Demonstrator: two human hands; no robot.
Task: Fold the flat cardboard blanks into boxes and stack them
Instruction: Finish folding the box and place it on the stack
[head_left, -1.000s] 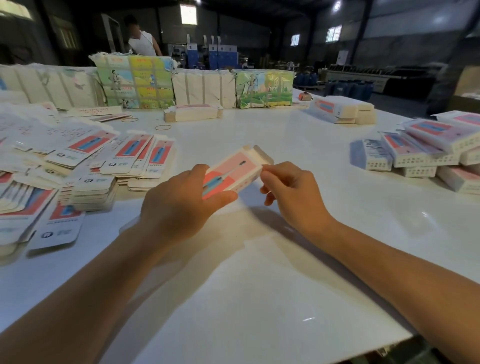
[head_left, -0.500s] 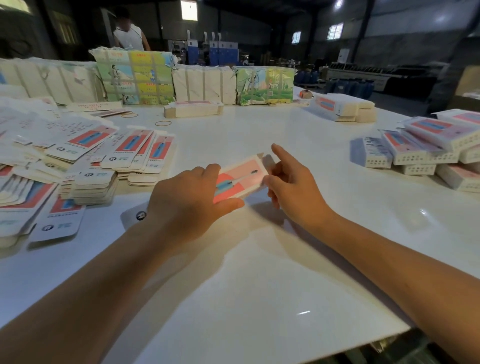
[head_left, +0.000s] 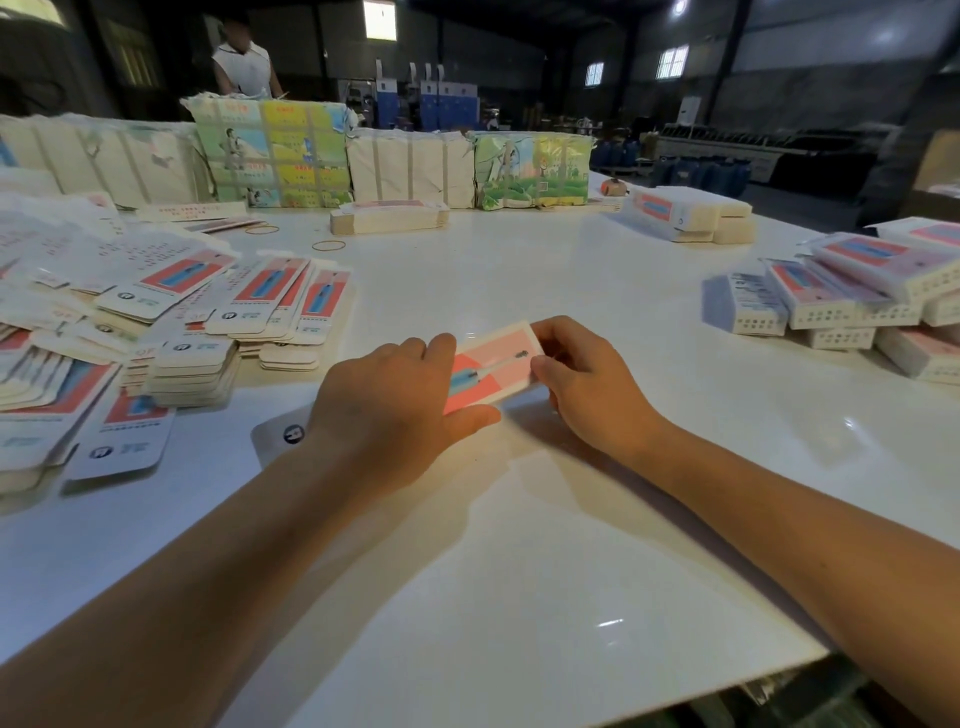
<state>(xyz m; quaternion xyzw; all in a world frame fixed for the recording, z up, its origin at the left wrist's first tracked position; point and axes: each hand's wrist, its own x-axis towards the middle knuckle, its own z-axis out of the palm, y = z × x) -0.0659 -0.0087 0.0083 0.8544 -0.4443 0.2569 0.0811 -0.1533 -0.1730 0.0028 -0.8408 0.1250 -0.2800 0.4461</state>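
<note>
A small pink and red box (head_left: 493, 366) with a blue toothbrush picture lies low over the white table (head_left: 519, 545), in front of me. My left hand (head_left: 395, 405) grips its left end, thumb under the near edge. My right hand (head_left: 587, 384) pinches its right end, fingers curled over the closed end flap. Flat blanks (head_left: 171, 306) lie spread and piled on the left. Folded boxes (head_left: 852, 296) are stacked on the right.
Wrapped bundles (head_left: 275, 153) line the far edge of the table. Smaller stacks of blanks (head_left: 389, 215) and boxes (head_left: 685, 213) sit in front of them. Rubber bands (head_left: 328, 245) lie loose. One blank (head_left: 283, 431) lies under my left wrist. A person (head_left: 241, 62) stands behind the table.
The end flap that stood open a second ago is now tucked shut. My right hand's fingers have curled round that end, and the box has come down closer to the table.
</note>
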